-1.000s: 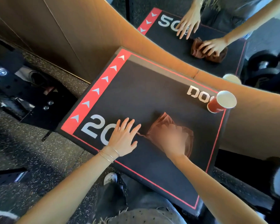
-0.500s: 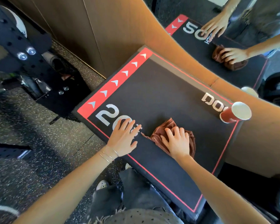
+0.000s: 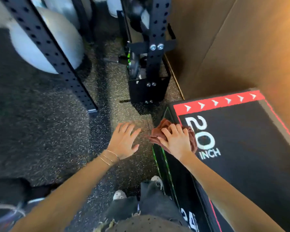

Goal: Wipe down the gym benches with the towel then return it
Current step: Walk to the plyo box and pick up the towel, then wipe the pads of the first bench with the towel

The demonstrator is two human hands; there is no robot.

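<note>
Speckled gym floor beside counter — right hand fingers pressing towel at counter corner to wipe; left hand spread, free — off counter.

Both arms reach forward, bare. Left hand flat in the air, palm down, fingers spread, 3 thin bracelets at wrist. Right hand palm down, fingers curled, pressing a towel.
</note>
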